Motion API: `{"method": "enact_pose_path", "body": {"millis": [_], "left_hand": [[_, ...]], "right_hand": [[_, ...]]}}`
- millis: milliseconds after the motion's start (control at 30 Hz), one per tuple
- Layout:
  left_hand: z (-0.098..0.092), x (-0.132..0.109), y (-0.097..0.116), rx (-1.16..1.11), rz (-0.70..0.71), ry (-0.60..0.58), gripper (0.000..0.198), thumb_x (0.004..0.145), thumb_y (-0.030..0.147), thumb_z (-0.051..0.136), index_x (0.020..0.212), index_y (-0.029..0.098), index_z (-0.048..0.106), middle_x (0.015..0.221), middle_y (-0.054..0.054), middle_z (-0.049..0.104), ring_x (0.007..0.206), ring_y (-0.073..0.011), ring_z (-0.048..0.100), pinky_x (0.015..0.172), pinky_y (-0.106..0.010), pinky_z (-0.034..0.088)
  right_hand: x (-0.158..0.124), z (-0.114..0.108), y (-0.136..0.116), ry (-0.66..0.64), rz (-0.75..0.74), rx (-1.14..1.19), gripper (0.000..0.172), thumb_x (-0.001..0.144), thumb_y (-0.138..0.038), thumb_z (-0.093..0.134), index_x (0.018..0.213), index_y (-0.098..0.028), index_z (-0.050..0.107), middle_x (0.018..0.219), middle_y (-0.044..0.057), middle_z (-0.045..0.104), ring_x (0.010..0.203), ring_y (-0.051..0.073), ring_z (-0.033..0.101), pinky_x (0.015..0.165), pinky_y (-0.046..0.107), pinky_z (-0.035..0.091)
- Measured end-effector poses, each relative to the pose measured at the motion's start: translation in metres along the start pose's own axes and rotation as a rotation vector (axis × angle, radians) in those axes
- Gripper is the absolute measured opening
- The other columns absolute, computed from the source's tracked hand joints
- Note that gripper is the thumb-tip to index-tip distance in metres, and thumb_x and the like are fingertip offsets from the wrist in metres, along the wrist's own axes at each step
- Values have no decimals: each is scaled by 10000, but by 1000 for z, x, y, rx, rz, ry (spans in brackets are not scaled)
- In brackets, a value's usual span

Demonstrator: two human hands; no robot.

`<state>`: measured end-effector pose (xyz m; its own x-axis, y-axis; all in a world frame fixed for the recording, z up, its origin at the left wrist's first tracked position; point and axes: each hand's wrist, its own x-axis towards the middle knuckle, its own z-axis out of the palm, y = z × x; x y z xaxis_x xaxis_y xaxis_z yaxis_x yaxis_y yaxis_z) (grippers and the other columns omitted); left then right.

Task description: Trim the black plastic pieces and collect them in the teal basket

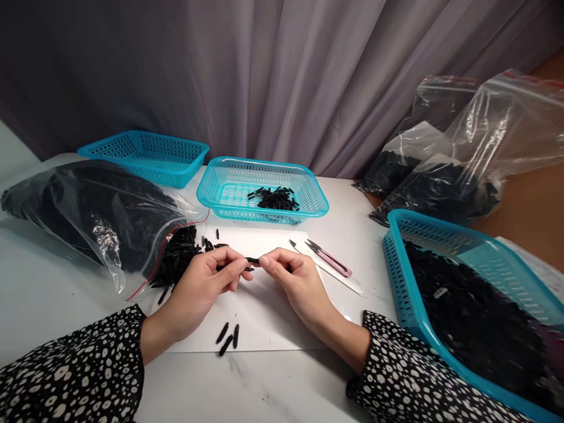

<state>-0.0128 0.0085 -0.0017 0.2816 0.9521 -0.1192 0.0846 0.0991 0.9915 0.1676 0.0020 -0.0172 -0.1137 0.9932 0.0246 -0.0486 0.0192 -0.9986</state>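
Observation:
Between my two hands, above a white sheet [282,329], is a small black strip-shaped piece [252,259]. My left hand [211,273] pinches its left end with thumb and forefinger, and another black piece shows beneath those fingers. The right end sits in the pinch of my right hand [293,279]. Three loose black pieces [226,344] lie on the sheet nearer to me. A heap of black pieces [178,255] spills from a clear zip bag [101,217] to the left of my left hand. What the curled fingers cover is hidden.
Pink-handled thread snips [330,258] and a pale thin tool [341,279] lie right of my hands. A blue basket [264,215] behind holds some black pieces; another blue basket [171,173] stands left. A fuller basket [403,294] is at right, below clear bags [440,182].

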Motion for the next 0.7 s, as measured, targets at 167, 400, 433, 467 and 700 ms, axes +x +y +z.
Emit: {"method": "enact_pose_path", "body": {"millis": [167, 400, 433, 467, 700], "left_hand": [[1, -2, 2, -17, 2, -33, 214, 879, 354, 655, 729, 201, 638, 642, 18, 622, 721, -145, 586, 621, -254, 376], [0, -5, 4, 8, 27, -67, 201, 876, 347, 663, 738, 202, 640, 699, 1, 661, 657, -135, 531, 603, -257, 381], [0, -5, 4, 18, 34, -69, 202, 878, 347, 660, 740, 201, 641, 710, -4, 668, 651, -134, 524, 602, -258, 382], [0, -5, 5, 30, 39, -69, 202, 878, 347, 658, 741, 200, 641, 717, -9, 672, 646, -134, 518, 600, -259, 383], [1, -4, 5, 57, 46, -51, 165, 870, 320, 654, 762, 196, 647, 733, -11, 674, 660, -139, 525, 623, -266, 395]], "right_hand": [[0, 0, 2, -94, 126, 205, 322, 808, -479, 730, 709, -176, 685, 496, -96, 275, 483, 89, 179, 480, 274, 125], [0, 1, -1, -137, 178, 320, 337, 760, -485, 772, 685, -177, 657, 487, -103, 264, 467, 82, 143, 468, 278, 82], [0, 1, 0, -132, 174, 321, 341, 754, -486, 776, 675, -181, 645, 489, -102, 265, 467, 83, 146, 468, 277, 86], [0, 1, 1, -125, 167, 316, 343, 751, -487, 779, 670, -186, 635, 491, -100, 270, 468, 84, 152, 467, 275, 92], [-2, 0, 0, -33, -37, 114, 258, 820, -418, 727, 695, -201, 668, 525, -65, 387, 497, 104, 261, 489, 270, 222]]}}
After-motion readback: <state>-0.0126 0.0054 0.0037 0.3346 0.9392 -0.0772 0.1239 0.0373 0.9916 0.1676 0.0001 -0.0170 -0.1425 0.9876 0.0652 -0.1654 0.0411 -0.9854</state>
